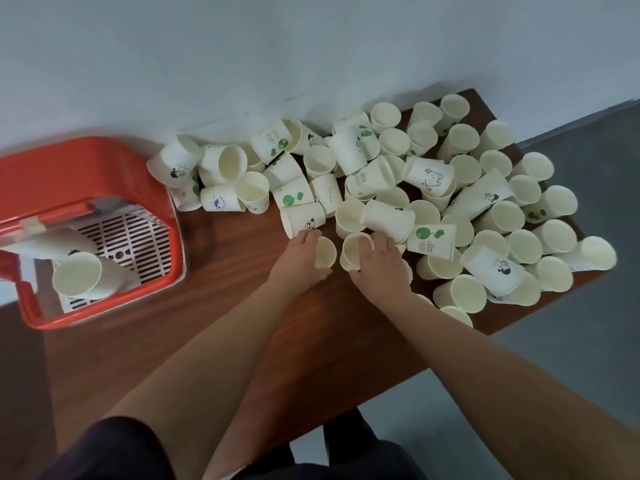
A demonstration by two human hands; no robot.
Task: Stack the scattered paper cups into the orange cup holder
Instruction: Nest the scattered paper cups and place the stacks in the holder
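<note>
Several white paper cups, some upright and some on their sides, lie scattered across the right half of the wooden table. The orange cup holder stands at the left, and a stack of cups lies tilted inside it. My left hand grips one upright cup at the near edge of the pile. My right hand grips another upright cup right beside it.
A pale wall runs along the far side of the table. The table's right edge drops to a grey floor. Bare wood lies between the holder and my arms.
</note>
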